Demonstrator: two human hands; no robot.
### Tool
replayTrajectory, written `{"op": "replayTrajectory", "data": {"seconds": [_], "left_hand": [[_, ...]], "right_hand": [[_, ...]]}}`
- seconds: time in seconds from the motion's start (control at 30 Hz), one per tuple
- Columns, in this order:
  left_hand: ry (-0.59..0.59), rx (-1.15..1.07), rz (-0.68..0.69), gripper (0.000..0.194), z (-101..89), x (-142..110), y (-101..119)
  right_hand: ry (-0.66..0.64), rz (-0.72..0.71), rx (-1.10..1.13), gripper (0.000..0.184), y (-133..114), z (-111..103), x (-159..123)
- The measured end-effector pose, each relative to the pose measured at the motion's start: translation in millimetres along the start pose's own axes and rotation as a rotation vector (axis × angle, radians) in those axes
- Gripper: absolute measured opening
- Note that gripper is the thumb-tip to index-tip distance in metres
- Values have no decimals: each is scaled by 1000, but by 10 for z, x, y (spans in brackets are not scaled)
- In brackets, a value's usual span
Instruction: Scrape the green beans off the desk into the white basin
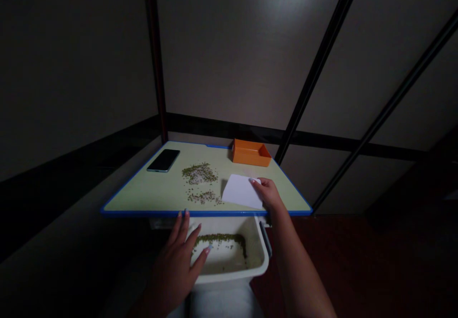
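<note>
The right hand (266,194) pinches a white card (241,193) at its right side, the thumb lying on its upper face. Held there, the card leaves its broad far side free toward the grains, presumably keeping the fingers out of them. The left hand (179,258) is spread, palm down and gripping nothing visible, over the left part of a white bin (234,276); whether it touches the desk (139,199) is unclear. The bin sits below the near edge, between the forearms, probably to catch whatever comes over it.

The card is plain, pale and flat, just left of the right hand. Beyond the left hand lies a loose grain heap (199,174), green around a pinkish-pale middle, with a thinner scatter (203,197) nearer. An orange box (251,156) stands beyond the right hand, likely set back to leave working room.
</note>
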State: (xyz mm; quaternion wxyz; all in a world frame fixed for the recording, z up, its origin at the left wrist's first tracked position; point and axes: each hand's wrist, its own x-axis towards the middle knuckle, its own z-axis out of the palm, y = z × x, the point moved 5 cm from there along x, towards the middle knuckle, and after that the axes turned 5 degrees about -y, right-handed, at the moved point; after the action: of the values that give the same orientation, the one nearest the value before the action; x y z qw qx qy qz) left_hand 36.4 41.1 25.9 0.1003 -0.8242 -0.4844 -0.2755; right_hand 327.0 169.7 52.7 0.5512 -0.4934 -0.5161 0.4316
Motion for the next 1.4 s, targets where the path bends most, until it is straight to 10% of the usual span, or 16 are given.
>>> {"op": "replayTrajectory", "data": {"seconds": [1.4], "left_hand": [[-24,-16,-17,44,-5,4,-5]], "right_hand": [[-44,-12,-64,46,34,0,11]]}}
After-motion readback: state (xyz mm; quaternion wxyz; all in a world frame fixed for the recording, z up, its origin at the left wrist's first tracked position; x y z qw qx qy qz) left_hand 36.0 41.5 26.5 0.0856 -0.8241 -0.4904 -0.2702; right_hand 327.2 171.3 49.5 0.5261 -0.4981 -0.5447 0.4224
